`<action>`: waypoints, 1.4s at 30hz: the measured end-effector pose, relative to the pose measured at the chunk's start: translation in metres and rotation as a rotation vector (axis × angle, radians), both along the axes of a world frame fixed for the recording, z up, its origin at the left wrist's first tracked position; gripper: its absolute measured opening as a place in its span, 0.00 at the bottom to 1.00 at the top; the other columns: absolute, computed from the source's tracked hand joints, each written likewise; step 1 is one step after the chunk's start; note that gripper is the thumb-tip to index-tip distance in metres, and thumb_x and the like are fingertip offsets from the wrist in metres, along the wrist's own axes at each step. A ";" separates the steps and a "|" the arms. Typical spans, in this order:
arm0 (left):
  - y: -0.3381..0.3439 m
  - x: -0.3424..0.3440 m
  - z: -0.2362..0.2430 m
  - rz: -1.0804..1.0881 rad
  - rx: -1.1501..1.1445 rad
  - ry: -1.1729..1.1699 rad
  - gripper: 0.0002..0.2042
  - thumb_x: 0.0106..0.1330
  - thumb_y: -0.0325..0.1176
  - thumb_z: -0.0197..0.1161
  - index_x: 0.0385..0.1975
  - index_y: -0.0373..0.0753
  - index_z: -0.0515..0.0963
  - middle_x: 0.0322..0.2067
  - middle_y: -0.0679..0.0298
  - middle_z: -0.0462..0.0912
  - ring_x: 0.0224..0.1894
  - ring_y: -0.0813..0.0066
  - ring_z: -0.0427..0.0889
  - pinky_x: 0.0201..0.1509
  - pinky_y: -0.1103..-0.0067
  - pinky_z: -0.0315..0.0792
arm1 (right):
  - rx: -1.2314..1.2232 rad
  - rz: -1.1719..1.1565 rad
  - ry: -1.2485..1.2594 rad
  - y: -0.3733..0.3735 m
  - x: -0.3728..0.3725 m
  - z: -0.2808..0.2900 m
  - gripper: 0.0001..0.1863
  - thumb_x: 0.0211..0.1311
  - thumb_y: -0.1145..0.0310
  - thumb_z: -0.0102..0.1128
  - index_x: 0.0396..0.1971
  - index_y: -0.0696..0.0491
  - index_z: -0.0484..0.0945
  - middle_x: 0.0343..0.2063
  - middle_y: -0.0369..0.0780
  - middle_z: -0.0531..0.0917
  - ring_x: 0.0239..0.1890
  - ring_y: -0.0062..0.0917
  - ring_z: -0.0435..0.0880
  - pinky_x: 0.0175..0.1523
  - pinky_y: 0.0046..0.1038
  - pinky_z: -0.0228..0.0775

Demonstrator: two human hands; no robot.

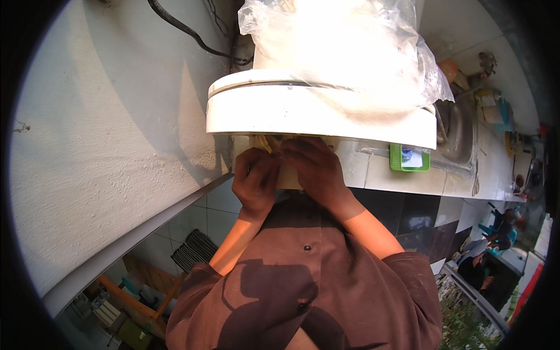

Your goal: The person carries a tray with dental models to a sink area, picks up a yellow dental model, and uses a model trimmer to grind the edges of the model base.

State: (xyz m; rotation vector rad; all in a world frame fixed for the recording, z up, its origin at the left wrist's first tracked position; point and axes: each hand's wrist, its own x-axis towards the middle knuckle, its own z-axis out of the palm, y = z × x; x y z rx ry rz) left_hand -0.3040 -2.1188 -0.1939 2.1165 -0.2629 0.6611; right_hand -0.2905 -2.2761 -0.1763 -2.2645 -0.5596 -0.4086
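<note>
Both my hands are close together at the lower edge of a large white rounded casing [326,111]. My left hand [255,178] has its fingers curled and pressed together at the tips. Close beside it, my right hand [317,169] is bent inward, and its fingertips meet those of the left. A small yellowish-brown thing [266,143] shows at the left fingertips, partly under the casing's edge; its kind cannot be made out. Shadow and the casing hide what lies in the fingers. Clear plastic wrap [431,73] covers the casing's upper part, which is washed out by bright light.
A tiled counter [385,178] runs to the right, with a green basket [410,158] on it and a metal sink [461,131] beyond. A white wall [116,134] stands close on the left, with a black cable [186,30] above. A person [481,265] is at far right.
</note>
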 end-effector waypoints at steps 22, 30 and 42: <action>0.000 0.000 0.001 -0.006 -0.031 0.034 0.12 0.50 0.18 0.71 0.35 0.38 0.84 0.34 0.60 0.78 0.36 0.66 0.82 0.37 0.74 0.76 | -0.018 0.004 0.025 0.001 0.004 0.002 0.13 0.51 0.80 0.60 0.36 0.52 0.85 0.41 0.35 0.85 0.45 0.33 0.82 0.48 0.32 0.78; 0.000 -0.002 -0.002 -0.002 -0.041 0.029 0.12 0.50 0.18 0.71 0.34 0.38 0.84 0.34 0.60 0.78 0.36 0.66 0.81 0.37 0.75 0.76 | -0.046 0.045 0.038 -0.002 0.004 0.006 0.14 0.49 0.79 0.59 0.37 0.52 0.83 0.43 0.35 0.84 0.47 0.32 0.81 0.50 0.32 0.78; 0.020 -0.002 0.004 -0.053 0.035 0.065 0.14 0.47 0.21 0.74 0.36 0.41 0.85 0.43 0.58 0.79 0.42 0.63 0.83 0.42 0.74 0.80 | -0.168 0.108 0.074 -0.013 -0.001 0.005 0.17 0.50 0.79 0.56 0.40 0.47 0.82 0.53 0.30 0.80 0.57 0.30 0.75 0.53 0.31 0.77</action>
